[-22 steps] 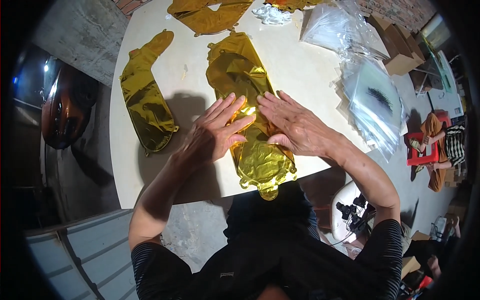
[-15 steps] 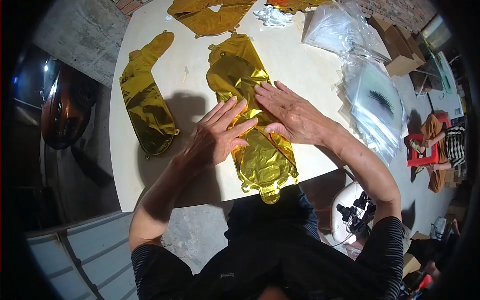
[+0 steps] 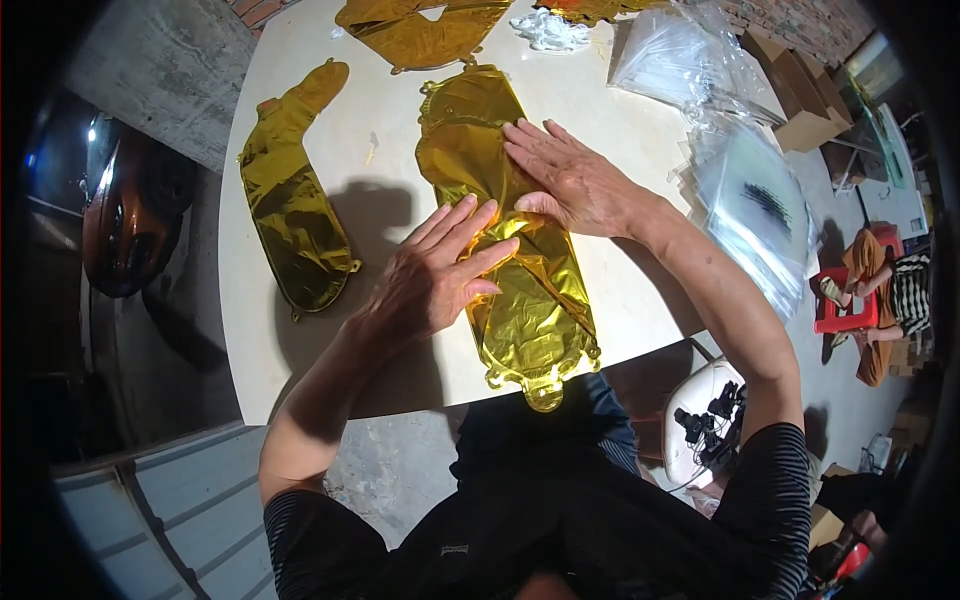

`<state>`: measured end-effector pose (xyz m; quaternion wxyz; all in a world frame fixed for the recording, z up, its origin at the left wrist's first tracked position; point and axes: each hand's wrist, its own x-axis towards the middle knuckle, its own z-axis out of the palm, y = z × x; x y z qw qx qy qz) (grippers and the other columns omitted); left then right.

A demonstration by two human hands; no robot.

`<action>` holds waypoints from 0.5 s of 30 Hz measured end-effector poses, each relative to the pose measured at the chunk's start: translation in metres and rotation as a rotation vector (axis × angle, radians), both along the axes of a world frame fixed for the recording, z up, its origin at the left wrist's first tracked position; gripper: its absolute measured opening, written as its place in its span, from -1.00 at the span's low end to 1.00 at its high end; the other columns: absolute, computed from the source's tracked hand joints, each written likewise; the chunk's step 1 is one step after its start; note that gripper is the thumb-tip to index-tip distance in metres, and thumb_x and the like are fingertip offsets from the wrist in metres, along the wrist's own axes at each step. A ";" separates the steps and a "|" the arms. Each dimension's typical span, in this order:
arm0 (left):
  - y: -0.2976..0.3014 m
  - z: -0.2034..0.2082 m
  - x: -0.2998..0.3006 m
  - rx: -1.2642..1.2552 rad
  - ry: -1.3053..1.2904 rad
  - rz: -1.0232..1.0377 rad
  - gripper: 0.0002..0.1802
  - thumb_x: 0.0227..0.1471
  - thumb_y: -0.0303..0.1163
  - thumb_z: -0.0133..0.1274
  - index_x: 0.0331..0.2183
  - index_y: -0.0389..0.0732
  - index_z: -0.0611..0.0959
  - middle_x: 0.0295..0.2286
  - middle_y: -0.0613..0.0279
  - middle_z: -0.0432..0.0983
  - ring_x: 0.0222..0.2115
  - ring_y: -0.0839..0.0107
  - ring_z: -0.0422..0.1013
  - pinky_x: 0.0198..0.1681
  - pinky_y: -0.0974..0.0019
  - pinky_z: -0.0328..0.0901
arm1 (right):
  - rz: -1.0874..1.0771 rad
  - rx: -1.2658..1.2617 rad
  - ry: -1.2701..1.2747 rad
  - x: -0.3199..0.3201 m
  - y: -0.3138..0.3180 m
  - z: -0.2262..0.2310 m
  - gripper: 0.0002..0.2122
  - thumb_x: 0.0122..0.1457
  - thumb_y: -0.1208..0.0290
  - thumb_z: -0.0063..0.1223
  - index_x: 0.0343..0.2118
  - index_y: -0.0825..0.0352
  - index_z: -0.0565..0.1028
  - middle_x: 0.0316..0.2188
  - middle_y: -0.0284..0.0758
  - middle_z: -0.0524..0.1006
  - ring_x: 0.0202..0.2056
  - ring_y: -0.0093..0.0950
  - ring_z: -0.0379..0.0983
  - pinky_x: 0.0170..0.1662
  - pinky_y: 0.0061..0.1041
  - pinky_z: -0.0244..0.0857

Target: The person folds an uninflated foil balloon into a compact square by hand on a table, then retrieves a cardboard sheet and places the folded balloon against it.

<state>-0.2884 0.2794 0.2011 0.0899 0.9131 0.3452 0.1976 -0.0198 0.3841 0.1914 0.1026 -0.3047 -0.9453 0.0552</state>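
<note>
A gold foil balloon point(image 3: 535, 315), flat and folded into a long strip, lies on the pale table in front of me. Its near tab juts past the table's front edge. My left hand point(image 3: 432, 268) rests on the strip's left side around the middle, fingers stretched out and apart. Higher up, my right hand point(image 3: 572, 182) lies flat on the strip's right side, its fingers extended and thumb spread toward the middle. Creases run through the foil between the two hands. To the left lies another flat gold foil balloon point(image 3: 295, 205), bent near its far end and apart from my hands.
More gold foil point(image 3: 425, 32) lies at the table's far edge, beside a crumpled white bundle point(image 3: 550, 30). Clear plastic bags point(image 3: 755, 215) are stacked along the right side, with an open cardboard box point(image 3: 795, 90) beyond. Another person point(image 3: 880, 290) sits by a red stool at far right.
My right hand has slid up and slightly left along the foil, which now looks flatter at its upper part. My left hand has hardly moved.
</note>
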 end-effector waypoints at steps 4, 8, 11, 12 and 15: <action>-0.001 0.000 -0.001 -0.003 -0.008 0.003 -0.32 -0.06 -0.28 0.42 0.14 -0.09 0.65 0.26 -0.15 0.34 0.31 -0.13 0.25 0.37 -0.08 0.17 | -0.009 0.011 -0.025 0.003 -0.011 0.004 -0.16 0.39 -0.21 -0.23 0.43 0.52 0.09 0.49 -0.01 0.02 0.52 -0.16 -0.16 0.56 -0.11 -0.32; -0.003 -0.001 -0.005 -0.002 -0.009 0.017 -0.34 -0.06 -0.27 0.42 0.13 -0.09 0.66 0.26 -0.15 0.34 0.31 -0.12 0.25 0.36 -0.07 0.18 | 0.081 0.030 -0.049 0.004 -0.039 0.014 -0.13 0.39 -0.24 -0.26 0.41 0.56 0.10 0.48 0.03 0.04 0.51 -0.12 -0.13 0.55 -0.08 -0.30; 0.000 -0.001 -0.002 0.006 -0.017 -0.002 -0.33 -0.06 -0.25 0.42 0.13 -0.09 0.67 0.26 -0.15 0.35 0.30 -0.12 0.25 0.36 -0.07 0.18 | 0.096 0.029 -0.055 0.003 -0.033 0.009 -0.13 0.38 -0.26 -0.29 0.41 0.55 0.11 0.48 0.02 0.05 0.51 -0.11 -0.13 0.56 -0.08 -0.31; 0.000 -0.001 -0.003 0.018 -0.014 -0.001 -0.32 -0.07 -0.24 0.42 0.13 -0.09 0.67 0.26 -0.15 0.35 0.30 -0.11 0.26 0.36 -0.08 0.18 | 0.082 0.019 -0.052 0.000 -0.027 0.007 -0.12 0.38 -0.28 -0.31 0.42 0.54 0.10 0.48 0.01 0.06 0.52 -0.14 -0.14 0.56 -0.09 -0.33; 0.000 0.000 -0.002 0.025 -0.006 0.001 -0.31 -0.08 -0.23 0.42 0.14 -0.07 0.67 0.25 -0.15 0.36 0.30 -0.12 0.26 0.35 -0.08 0.19 | 0.046 0.002 -0.050 -0.008 -0.010 0.005 -0.12 0.38 -0.29 -0.32 0.42 0.53 0.10 0.48 0.00 0.05 0.52 -0.16 -0.15 0.56 -0.12 -0.34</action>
